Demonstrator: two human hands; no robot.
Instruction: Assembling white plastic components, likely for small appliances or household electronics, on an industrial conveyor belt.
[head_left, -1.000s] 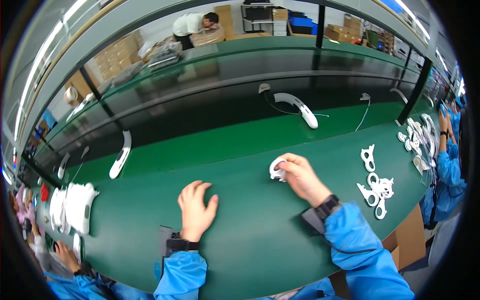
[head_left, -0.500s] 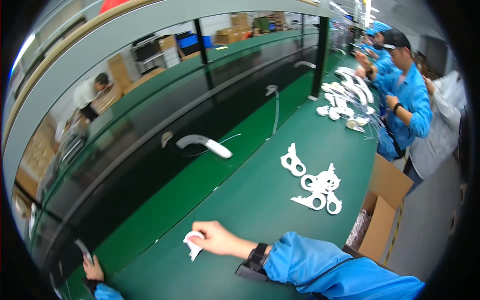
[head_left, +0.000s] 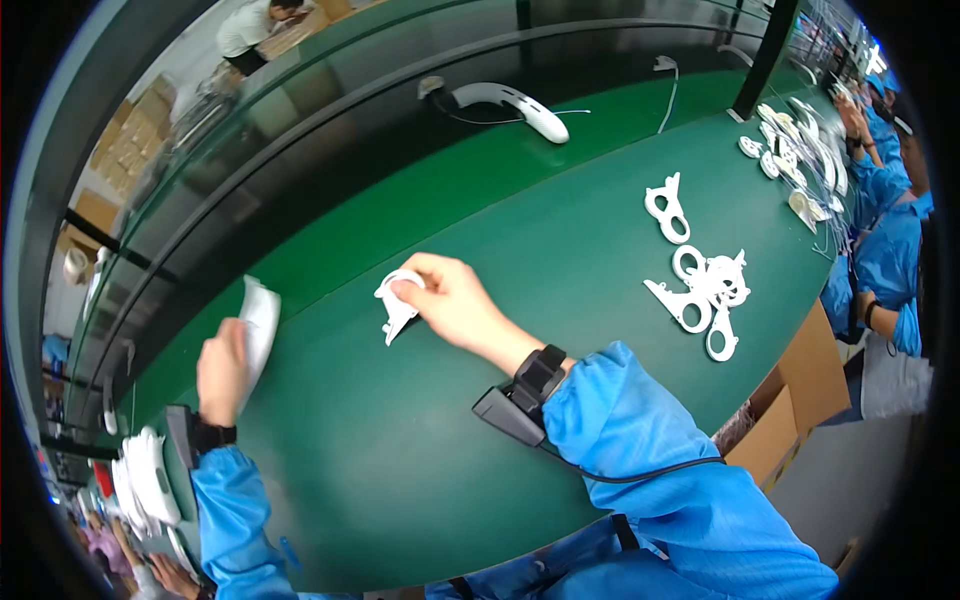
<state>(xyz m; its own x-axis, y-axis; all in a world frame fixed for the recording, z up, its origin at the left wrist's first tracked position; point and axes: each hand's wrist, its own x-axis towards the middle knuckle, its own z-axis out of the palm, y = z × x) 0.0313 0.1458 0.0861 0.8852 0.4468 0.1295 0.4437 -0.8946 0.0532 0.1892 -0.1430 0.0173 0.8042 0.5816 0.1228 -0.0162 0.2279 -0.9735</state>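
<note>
My left hand (head_left: 221,372) grips a long curved white plastic shell (head_left: 261,325), held upright at the left of the green worktable. Between the thumb and fingers of my right hand (head_left: 447,298) is a white ring-shaped plastic part (head_left: 397,315) with a pointed tail, just above the table. The two pieces are apart. Several similar white ring parts (head_left: 712,285) lie in a loose group to the right of my right hand. One more double-ring part (head_left: 667,212) rests farther back from that group.
A white curved handle piece (head_left: 540,118) with a cable lies on the far green strip. White shells are stacked (head_left: 146,478) at lower left, and more white parts (head_left: 795,150) are heaped far right near co-workers in blue. An open cardboard box (head_left: 800,385) stands beyond the right edge.
The view has turned left and down. My left hand has lifted the white shell off the far left side and brought it nearer. My right hand still holds the ring part.
</note>
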